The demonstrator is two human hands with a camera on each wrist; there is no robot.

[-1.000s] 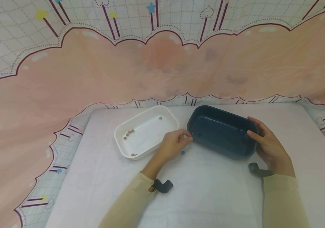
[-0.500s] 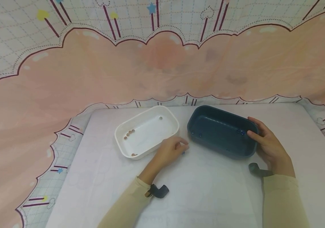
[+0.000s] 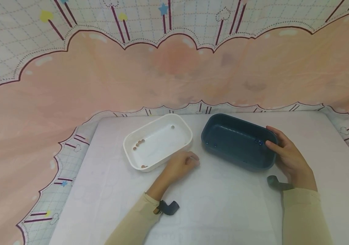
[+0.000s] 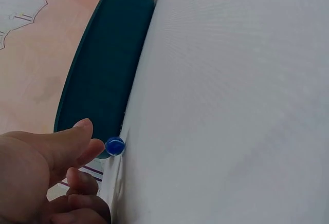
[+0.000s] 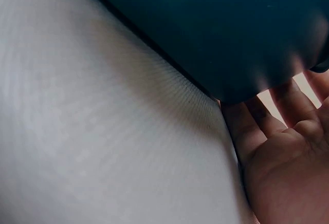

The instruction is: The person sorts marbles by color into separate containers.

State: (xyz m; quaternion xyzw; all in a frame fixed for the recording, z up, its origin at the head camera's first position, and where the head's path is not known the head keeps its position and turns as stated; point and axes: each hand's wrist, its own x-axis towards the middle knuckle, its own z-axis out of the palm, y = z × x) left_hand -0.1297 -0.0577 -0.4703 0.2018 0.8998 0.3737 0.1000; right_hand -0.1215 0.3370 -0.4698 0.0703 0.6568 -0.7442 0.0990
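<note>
A blue marble [image 4: 114, 146] lies at the tips of the thumb and forefinger of my left hand [image 3: 180, 167], which is low over the table in front of the gap between two tubs. The thumb and forefinger do not close round it; whether they touch it I cannot tell. In the head view the hand hides this marble. My right hand [image 3: 291, 160] grips the right end of a dark blue tub [image 3: 232, 124], thumb over the rim and fingers outside. Several blue marbles [image 3: 260, 143] lie inside that tub.
A white tub [image 3: 127, 154] stands left of the blue one, just behind my left hand. Several brown marbles [image 3: 137, 145] and a greyish one [image 3: 172, 127] lie in it. White cloth [image 3: 223, 207] covers the table, and a patterned curtain [image 3: 174, 78] hangs behind.
My left hand has moved from the blue tub's left edge toward me and slightly left, down to the blue marble on the table. The right hand and both tubs stay put.
</note>
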